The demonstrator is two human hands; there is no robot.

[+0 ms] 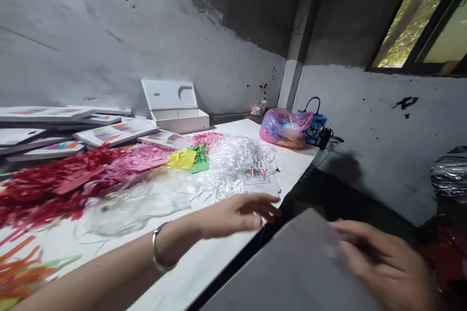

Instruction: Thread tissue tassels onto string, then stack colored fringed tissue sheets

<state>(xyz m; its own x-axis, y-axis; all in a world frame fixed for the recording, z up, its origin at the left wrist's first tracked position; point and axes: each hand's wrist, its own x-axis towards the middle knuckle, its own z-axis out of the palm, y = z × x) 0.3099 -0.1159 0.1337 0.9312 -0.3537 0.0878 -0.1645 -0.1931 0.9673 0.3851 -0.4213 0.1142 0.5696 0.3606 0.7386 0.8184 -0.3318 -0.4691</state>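
Observation:
My left hand point(237, 214) reaches over the white table's point(204, 262) right edge with fingers stretched out, holding nothing; a thin bracelet circles the wrist. It hovers just below a printed paper sheet point(260, 183) and a heap of clear shredded strips point(233, 163). My right hand point(386, 262) lies on a flat grey board point(292, 272) off the table's edge at lower right. The hand is blurred; its fingers rest on the board's top right part.
Red point(47, 189) and pink shredded paper point(142, 160), yellow and green bits point(189, 159) cover the table. Flat printed box lids point(113, 133) stack at the left. An open white box point(175, 107) stands at the back. A pink plastic bag point(284, 129) and blue bag point(315, 124) sit far right.

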